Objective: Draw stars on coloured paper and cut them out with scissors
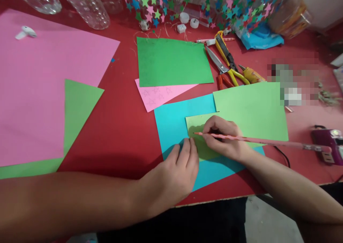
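A pink patterned pencil (270, 141) is pinched in my right hand (225, 137), its tip at the left part of a small light green paper (197, 122). My left hand (177, 171) lies with fingers stretched out on that paper's left edge, holding nothing; its thumb is hidden. Beneath the small piece is a blue sheet (174, 121). A larger light green sheet (254, 107) overlaps the blue one at the right. Above them, a dark green sheet (174, 62) partly covers a pink strip (154, 98) bearing drawn star outlines.
Scissors (218, 62), a yellow cutter (223, 48) and a yellow glue tube (252, 74) lie behind the sheets. Large pink paper (40, 93) covers the left, with a white earbud (26, 32). Clear bottles (85, 7) and strings of paper stars (150, 2) line the back. A purple device (325, 143) sits right.
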A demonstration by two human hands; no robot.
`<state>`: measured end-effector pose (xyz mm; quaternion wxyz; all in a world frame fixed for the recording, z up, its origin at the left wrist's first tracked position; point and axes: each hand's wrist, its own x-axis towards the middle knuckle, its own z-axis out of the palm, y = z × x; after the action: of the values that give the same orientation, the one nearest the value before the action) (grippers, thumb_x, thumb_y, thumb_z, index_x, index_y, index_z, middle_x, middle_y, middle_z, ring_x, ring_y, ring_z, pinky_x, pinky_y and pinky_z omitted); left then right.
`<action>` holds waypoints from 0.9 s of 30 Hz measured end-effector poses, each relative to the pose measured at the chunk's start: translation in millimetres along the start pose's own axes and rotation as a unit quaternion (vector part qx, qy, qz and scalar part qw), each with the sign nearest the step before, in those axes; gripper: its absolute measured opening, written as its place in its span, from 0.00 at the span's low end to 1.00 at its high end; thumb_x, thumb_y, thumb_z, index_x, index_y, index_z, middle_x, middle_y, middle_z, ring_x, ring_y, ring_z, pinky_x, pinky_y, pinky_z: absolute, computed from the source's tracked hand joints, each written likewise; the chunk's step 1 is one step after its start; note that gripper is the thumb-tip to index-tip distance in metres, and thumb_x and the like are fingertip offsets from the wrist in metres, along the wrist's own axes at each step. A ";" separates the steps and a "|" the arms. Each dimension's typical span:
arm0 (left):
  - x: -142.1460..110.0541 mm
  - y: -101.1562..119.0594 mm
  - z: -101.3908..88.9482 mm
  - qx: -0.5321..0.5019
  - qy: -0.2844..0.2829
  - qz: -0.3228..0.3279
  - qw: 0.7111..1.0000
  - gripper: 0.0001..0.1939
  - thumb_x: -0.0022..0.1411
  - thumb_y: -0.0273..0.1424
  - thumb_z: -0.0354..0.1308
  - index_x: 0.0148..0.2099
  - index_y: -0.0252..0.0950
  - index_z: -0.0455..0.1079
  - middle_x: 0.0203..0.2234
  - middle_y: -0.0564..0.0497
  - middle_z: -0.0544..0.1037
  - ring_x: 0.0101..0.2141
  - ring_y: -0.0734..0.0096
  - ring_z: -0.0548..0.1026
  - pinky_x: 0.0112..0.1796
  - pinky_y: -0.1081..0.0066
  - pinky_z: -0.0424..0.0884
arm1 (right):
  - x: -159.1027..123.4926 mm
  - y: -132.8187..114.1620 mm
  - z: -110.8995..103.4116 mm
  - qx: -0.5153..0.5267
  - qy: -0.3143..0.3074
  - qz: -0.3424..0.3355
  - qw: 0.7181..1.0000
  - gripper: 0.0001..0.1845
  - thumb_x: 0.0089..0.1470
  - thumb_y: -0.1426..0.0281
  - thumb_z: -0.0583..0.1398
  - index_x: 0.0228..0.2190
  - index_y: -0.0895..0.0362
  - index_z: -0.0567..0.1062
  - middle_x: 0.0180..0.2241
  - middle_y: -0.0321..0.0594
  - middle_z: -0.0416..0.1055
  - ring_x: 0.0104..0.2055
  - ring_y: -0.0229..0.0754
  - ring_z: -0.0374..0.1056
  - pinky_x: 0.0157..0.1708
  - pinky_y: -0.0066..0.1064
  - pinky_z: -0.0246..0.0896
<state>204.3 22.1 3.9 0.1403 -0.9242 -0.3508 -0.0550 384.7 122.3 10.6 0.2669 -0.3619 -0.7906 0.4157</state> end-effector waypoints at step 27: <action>5.4 -9.0 -2.7 -0.005 0.045 0.018 0.999 0.19 0.60 0.27 0.58 0.48 0.14 0.72 0.43 0.27 0.78 0.43 0.48 0.80 0.40 0.62 0.79 | -1.8 7.0 2.0 -0.018 -0.044 -0.021 0.999 0.06 0.51 0.78 0.57 0.26 0.56 0.67 0.22 0.30 0.65 0.22 0.30 0.58 0.23 0.22 0.54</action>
<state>202.4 31.1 9.6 0.1522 -0.9277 -0.3272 -0.0954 386.8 122.7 3.4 0.2339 -0.3315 -0.8165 0.4108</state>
